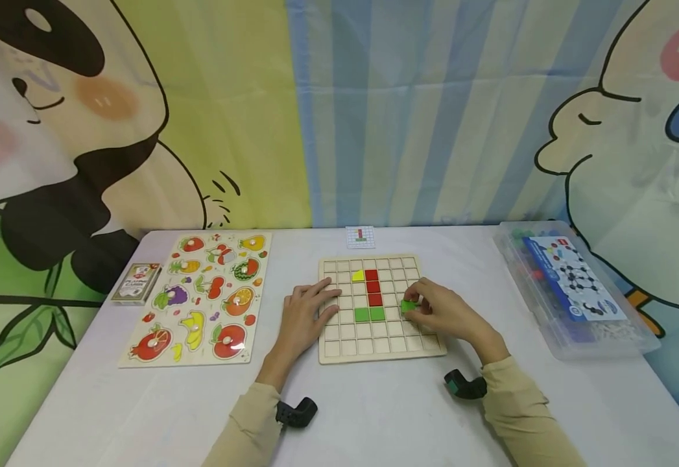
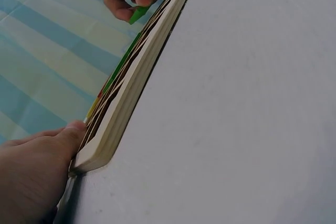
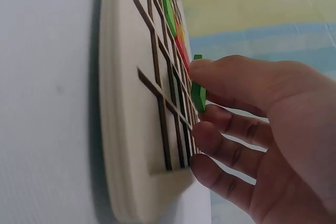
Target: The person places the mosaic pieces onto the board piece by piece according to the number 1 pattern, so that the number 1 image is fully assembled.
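Observation:
A wooden grid board (image 1: 339, 350) lies flat on the table. In its cells are a yellow tile (image 1: 358, 276), a column of red tiles (image 1: 373, 287) and two green tiles (image 1: 362, 315) side by side below the red. My right hand (image 1: 441, 310) pinches another green tile (image 3: 198, 90) between thumb and fingers, close over the right side of the board. In the left wrist view, that tile is tilted above the grid. My left hand (image 1: 304, 314) rests with extended fingers on the board's left edge.
A small pattern card (image 1: 360, 237) lies behind the board. To the left are a fruit puzzle board (image 1: 199, 298) and a box of playing cards (image 1: 136, 283). A clear plastic case (image 1: 578, 292) with a blue printed sheet stands at the right. A curtain (image 1: 432, 117) hangs behind the table.

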Available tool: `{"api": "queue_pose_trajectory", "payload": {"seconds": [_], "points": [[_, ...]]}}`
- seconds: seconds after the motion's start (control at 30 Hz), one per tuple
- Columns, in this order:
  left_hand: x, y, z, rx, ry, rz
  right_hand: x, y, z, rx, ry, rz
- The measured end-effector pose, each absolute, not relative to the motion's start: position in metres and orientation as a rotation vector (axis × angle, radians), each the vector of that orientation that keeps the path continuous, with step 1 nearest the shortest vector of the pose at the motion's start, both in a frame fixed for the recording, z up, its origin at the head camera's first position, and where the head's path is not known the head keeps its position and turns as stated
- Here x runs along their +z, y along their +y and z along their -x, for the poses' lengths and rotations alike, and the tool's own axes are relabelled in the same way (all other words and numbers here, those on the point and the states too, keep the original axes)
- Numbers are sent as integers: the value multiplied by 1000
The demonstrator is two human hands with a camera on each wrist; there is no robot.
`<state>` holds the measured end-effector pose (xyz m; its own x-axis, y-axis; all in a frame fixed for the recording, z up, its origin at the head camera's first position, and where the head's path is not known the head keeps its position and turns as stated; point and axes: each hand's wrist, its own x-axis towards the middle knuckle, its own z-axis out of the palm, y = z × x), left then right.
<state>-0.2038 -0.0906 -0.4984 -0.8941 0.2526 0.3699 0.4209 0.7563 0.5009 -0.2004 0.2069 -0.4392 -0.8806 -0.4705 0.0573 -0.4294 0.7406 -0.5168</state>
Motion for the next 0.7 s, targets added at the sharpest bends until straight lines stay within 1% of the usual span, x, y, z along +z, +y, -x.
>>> {"api": "queue_pose_trajectory", "payload": {"seconds": [0.33, 0.7], "points": [[-498, -93, 208, -847, -2667, 539, -439, 184, 202, -760, 2847, 822], [-501, -92, 206, -852, -2671, 535, -446, 182, 201, -733, 2851, 835]]}}
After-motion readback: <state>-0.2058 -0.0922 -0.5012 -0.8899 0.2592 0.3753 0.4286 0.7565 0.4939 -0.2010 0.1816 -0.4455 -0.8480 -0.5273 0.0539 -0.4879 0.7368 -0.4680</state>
